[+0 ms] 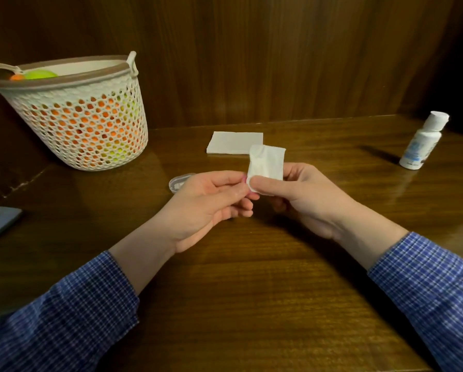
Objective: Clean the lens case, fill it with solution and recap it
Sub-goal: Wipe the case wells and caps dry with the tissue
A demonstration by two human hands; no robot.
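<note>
Lens case (182,181) lies behind the left hand (211,200), both hands' fingers (268,185) pinching a tissue (265,163).

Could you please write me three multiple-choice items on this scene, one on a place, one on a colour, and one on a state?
1. Where does the bottle stand?
A. far right of the table
B. inside the basket
C. on the napkins

2. What colour are the sleeves?
A. plain red
B. blue checked
C. plain green

3. What is the right hand doing?
A. resting flat
B. pinching a tissue
C. gripping the bottle

Answers: 1 A, it stands alone at the right. 2 B, both cuffs show blue checks. 3 B, the thumb presses the white tissue.
</note>
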